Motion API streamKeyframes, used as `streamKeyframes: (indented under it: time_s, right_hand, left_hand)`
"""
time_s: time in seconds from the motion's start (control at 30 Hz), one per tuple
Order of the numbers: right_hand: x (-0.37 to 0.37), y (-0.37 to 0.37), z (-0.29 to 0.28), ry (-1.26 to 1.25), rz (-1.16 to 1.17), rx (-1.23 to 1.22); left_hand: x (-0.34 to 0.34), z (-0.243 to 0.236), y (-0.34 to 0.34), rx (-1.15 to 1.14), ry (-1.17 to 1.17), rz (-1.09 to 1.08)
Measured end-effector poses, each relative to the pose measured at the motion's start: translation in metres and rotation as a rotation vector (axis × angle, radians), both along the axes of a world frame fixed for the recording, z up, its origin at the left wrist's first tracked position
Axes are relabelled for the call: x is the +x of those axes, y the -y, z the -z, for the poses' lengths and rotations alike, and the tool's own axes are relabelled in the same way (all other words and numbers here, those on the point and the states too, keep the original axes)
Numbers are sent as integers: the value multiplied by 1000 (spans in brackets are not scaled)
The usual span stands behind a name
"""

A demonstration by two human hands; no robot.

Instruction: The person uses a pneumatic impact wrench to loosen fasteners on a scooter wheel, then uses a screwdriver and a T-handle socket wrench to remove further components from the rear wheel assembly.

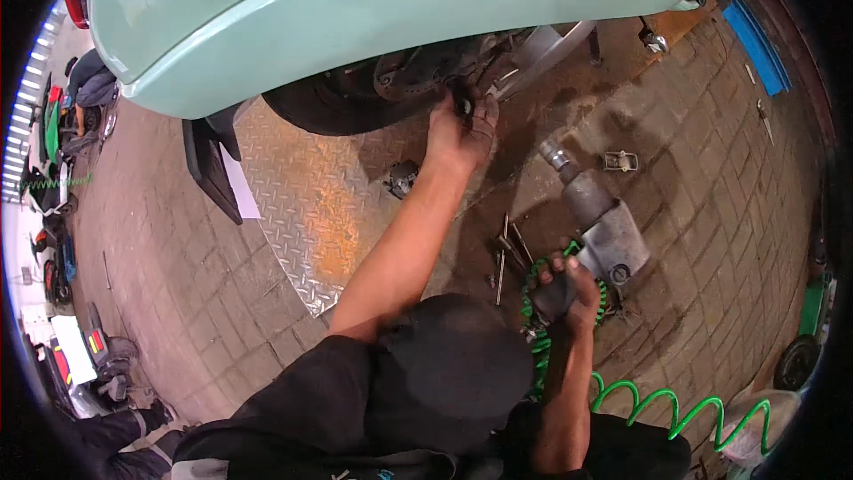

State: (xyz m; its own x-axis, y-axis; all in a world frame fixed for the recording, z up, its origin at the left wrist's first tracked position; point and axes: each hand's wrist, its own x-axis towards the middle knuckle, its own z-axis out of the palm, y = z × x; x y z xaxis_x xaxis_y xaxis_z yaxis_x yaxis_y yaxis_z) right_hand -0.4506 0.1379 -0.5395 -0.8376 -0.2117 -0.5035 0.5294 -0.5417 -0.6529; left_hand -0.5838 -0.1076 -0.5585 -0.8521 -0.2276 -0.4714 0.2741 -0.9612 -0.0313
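My left hand point(460, 135) reaches up beside the rear wheel point(346, 105) of a mint-green scooter point(373, 22). Its fingers curl around a small dark part near the hub, too shadowed to name. In my right hand point(573, 293) is the black handle of a grey impact wrench point(613, 240), which points up and away with a silver socket point(556, 156) on its nose. A green coiled air hose point(693, 413) loops around below that hand and runs off to the right.
Several metal tools point(502, 258) lie on the paving between my arms. A dark metal part point(402, 180) rests by the diamond-plate sheet point(302, 240). Right of the wrench sits a small metal bracket point(620, 161). A person point(89, 89) crouches at the far left near other motorbikes.
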Motion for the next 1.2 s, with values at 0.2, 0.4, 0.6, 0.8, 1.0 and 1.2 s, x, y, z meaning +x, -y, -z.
streamKeyframes:
  time_s: [0.2,0.4,0.6,0.8,1.0,1.2]
  right_hand:
    - [-4,-29,-10,15,135,-50]
    - [-20,-60,-17,-65,255,94]
    - [-32,-107,-1,-98,309,569]
    - [-6,-150,46,38,428,747]
    - [8,-168,51,283,577,560]
    - [22,-190,59,407,590,450]
  left_hand:
    - [21,4,-19,-284,-31,186]
    - [78,48,-53,-548,-42,543]
    - [38,46,-82,-974,165,1189]
    - [-85,27,-163,-1746,-158,1440]
    - [-144,89,-248,-2568,-544,943]
    - [-143,138,-247,-2631,-526,823]
